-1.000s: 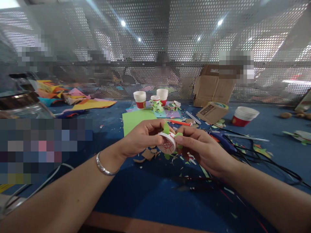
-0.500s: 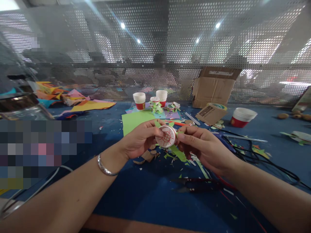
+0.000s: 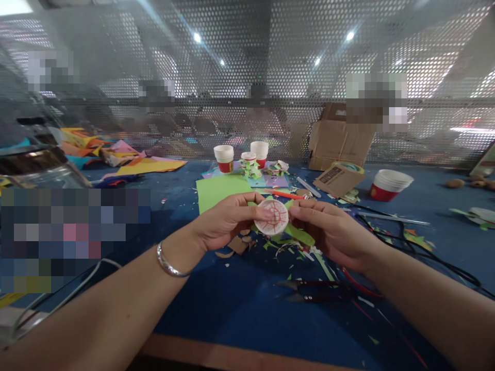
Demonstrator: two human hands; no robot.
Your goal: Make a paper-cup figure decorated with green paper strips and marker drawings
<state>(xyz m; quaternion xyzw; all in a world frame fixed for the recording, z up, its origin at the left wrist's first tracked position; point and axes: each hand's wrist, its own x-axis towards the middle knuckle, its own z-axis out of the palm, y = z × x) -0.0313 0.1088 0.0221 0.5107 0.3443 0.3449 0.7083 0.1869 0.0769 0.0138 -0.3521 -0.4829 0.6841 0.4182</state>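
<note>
Between my hands is a cut-down paper cup (image 3: 279,226), its white round base drawn with red lines and green paper pieces sticking out at its edge. My left hand (image 3: 228,221) grips it from the left, thumb pressed flat on the base. At its right edge, my right hand (image 3: 328,226) has finger and thumb pinched at a green paper piece (image 3: 289,205). A green strip (image 3: 303,236) shows just below the cup. Thread snips (image 3: 309,291) lie on the table below my right hand.
Stacked paper cups (image 3: 224,157) stand at the back, more cups (image 3: 390,184) at the right. Green paper (image 3: 220,188), an orange pen (image 3: 284,194), cardboard (image 3: 340,179), black cords (image 3: 421,252) and paper scraps lie around. A perforated metal screen (image 3: 232,77) rises behind; a jar (image 3: 34,165) is left.
The paper cup has shifted slightly right and turned, its base now facing me more squarely. My right fingers stay at its right edge. The view has shifted slightly.
</note>
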